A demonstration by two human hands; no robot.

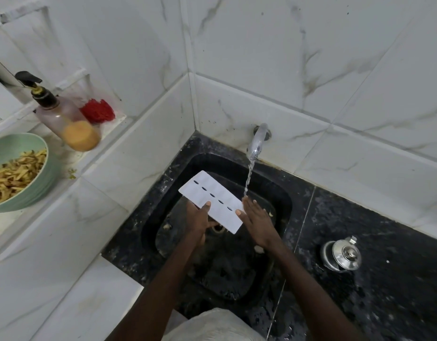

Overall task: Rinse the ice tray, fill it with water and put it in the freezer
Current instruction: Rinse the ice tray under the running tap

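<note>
The white ice tray hangs tilted over the black sink, with a row of dark slots along its middle. My left hand grips its near left edge, thumb on top and fingers underneath. My right hand lies flat against the tray's right end, fingers straight, thumb on the tray's face. The chrome tap on the back wall runs, and its stream lands on my right fingertips at the tray's corner.
A steel lidded pot stands on the black counter to the right. On the white ledge at left sit a green bowl of yellow strips, a pump bottle and a red scrubber. Tiled walls close the back.
</note>
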